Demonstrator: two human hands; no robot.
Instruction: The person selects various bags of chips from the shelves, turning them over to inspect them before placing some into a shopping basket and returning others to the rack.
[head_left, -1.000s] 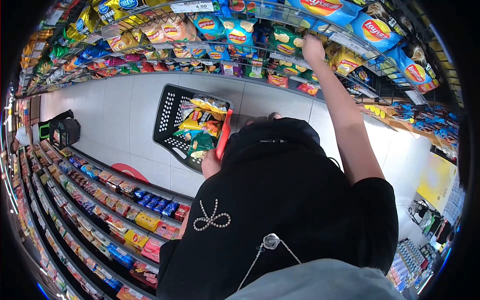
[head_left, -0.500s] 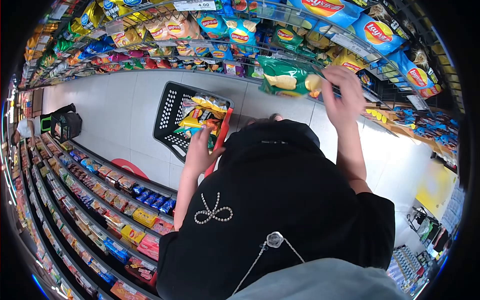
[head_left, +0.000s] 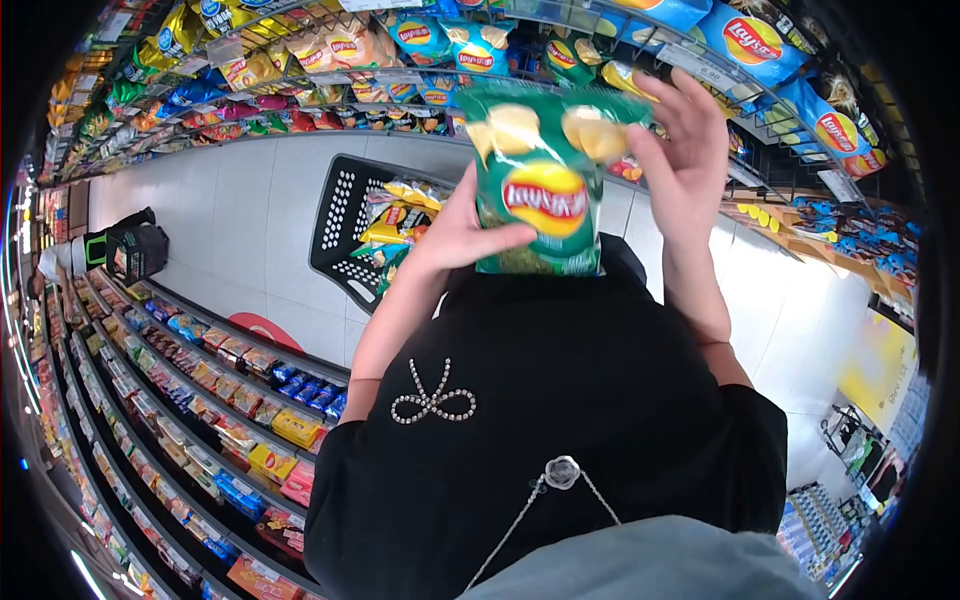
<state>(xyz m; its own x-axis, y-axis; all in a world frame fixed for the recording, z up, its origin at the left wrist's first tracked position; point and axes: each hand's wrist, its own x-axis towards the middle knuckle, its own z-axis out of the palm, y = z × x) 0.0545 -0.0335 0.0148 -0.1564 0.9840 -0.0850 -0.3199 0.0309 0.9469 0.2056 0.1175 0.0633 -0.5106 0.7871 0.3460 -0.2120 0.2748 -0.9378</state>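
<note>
A green Lay's chip bag [head_left: 545, 190] is upright in front of my chest, its label facing me. My left hand [head_left: 465, 225] holds the bag's lower left side, with the thumb across its front and the other fingers hidden behind it. At the bag's upper right corner is my right hand [head_left: 685, 150], its thumb at the bag's edge and its fingers raised and apart. Left of my left hand, a dark perforated basket [head_left: 335, 215] stands over the floor and holds several snack bags [head_left: 395, 225], mostly yellow.
Shelves of chip bags [head_left: 475, 50] run along the top. Tiered shelves of packaged snacks [head_left: 240, 410] fill the lower left. A person [head_left: 65, 262] is at the far left beside a dark basket [head_left: 137, 252]. Grey floor tiles [head_left: 230, 210] lie between the shelves.
The green bag has come from the shelf side toward my chest and turned its label to me. My left hand has left the basket and taken hold of it. My right hand's fingers have spread.
</note>
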